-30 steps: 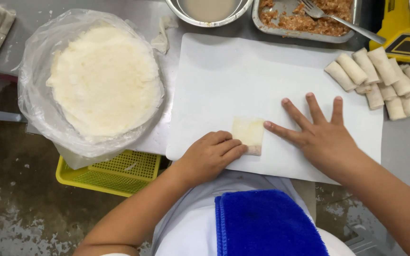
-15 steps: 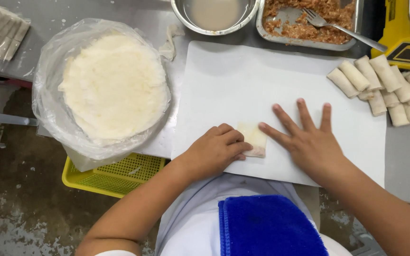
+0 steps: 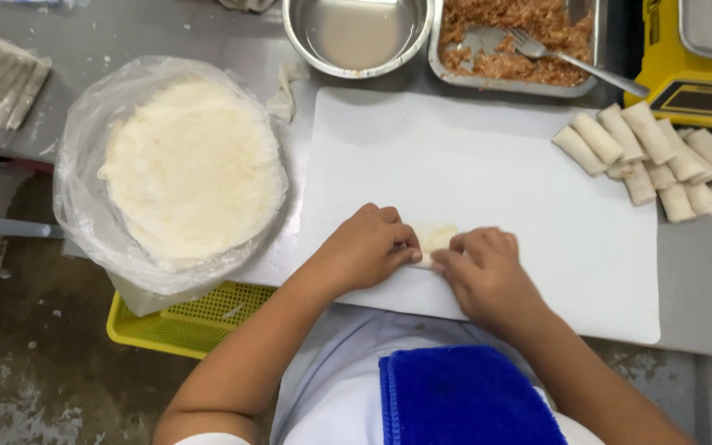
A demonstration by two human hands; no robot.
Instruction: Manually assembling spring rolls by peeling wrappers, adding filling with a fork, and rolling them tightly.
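Observation:
A small pale spring roll [image 3: 436, 239] lies on the white cutting board [image 3: 488, 165], near its front edge. My left hand [image 3: 364, 251] grips its left end with curled fingers. Curled the same way, my right hand [image 3: 484, 268] pinches its right end. Only the roll's middle shows between the two hands. A stack of round pale wrappers [image 3: 191, 165] sits in a clear plastic bag to the left of the board.
Several finished rolls [image 3: 653, 152] are piled at the board's right edge. Behind the board stand a metal bowl of cloudy liquid [image 3: 360, 33] and a metal tray of minced filling [image 3: 512, 45] with a fork [image 3: 574, 58]. A yellow scale [image 3: 694, 62] is at far right, a yellow basket [image 3: 199, 317] below left.
My right hand has gone from flat with spread fingers to curled onto the roll's right end. The wrapper has been rolled narrower between both hands.

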